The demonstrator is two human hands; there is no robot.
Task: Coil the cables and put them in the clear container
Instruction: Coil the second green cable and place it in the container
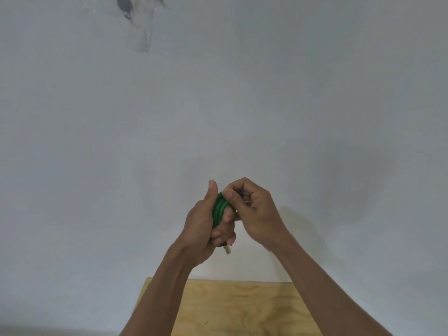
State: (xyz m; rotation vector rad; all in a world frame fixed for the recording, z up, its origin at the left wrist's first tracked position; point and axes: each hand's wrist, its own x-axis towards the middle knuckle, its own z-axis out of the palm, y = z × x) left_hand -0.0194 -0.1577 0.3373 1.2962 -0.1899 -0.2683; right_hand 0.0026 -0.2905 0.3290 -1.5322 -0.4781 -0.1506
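A green cable [219,209] is wound in several loops around my left hand [206,229], which grips the coil with the thumb up. A pale plug end [228,249] sticks out below the left fingers. My right hand [252,209] pinches the cable at the top of the coil, fingers curled around it. Both hands are raised in front of a white wall. The clear container does not show in this view.
A light plywood table [242,309] lies below my forearms at the bottom centre. The white wall [242,93] fills most of the view, with a dark hole and patched spot [124,6] at the upper left.
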